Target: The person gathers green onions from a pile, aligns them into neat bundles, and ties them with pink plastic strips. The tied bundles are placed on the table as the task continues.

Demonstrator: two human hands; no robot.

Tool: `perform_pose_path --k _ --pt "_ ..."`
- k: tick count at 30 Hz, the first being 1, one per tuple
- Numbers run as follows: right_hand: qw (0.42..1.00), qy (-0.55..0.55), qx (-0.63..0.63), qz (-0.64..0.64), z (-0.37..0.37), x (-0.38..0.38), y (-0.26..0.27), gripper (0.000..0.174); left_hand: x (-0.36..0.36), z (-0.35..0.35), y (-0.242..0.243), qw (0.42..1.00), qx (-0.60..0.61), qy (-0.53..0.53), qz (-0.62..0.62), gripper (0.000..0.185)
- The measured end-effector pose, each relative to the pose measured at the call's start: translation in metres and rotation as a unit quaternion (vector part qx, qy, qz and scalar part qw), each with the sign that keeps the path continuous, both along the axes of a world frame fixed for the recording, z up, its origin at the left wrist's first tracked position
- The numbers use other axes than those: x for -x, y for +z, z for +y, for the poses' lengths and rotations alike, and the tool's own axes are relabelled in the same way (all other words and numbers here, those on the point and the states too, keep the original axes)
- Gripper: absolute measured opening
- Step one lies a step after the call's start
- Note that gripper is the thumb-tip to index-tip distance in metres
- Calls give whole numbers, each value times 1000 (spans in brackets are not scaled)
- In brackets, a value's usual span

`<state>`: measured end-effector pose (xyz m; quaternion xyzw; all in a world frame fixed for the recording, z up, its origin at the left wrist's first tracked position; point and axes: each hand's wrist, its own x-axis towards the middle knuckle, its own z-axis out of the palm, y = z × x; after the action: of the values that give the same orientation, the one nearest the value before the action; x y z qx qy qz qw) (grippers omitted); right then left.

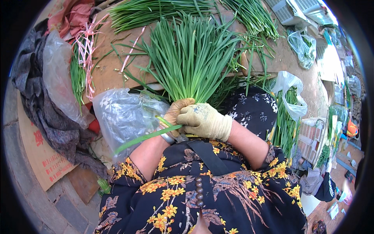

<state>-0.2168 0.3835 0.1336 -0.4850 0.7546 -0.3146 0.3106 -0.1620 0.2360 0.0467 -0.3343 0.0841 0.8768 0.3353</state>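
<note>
My left hand [173, 112] closes around the lower end of a fanned bunch of green garlic chives [191, 61], its leaves pointing away from me. Pressed against it, my right hand [203, 121] wears a cream knit glove with printing and has its fingers curled over the bunch's base. The cut ends are hidden by both hands. A loose chive leaf [149, 139] slants across my left wrist, one end under the right fingers. On that wrist sits a metal bracelet [167, 138]. Below the bunch, a clear plastic bag [125, 114] covers my left knee.
More chives lie on the brown board at its back [157, 13] and back right [252, 17]. Pink plastic ties [86, 55] hang over a small bunch at the left. A bagged chive bundle [285, 122] stands beside my right knee. White plastic crates [312, 140] stand farther right.
</note>
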Motion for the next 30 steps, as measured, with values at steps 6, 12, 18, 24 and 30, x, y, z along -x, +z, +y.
perform_pose_path --k 6,12,18,24,30 --pt "950 -89 171 -245 18 -17 43 20 6 7 -1 997 38 20 60 27" --pt "803 -499 -157 285 69 74 30 40 3 10 -13 989 35 53 137 40" --pt "903 -389 -90 159 5 107 15 32 2 13 -11 985 85 54 141 38" --pt "904 -404 -139 8 -21 129 -5 33 2 12 -5 981 123 54 142 36" --pt "834 -492 46 -246 8 106 -19 16 3 12 -3 986 106 53 119 35"
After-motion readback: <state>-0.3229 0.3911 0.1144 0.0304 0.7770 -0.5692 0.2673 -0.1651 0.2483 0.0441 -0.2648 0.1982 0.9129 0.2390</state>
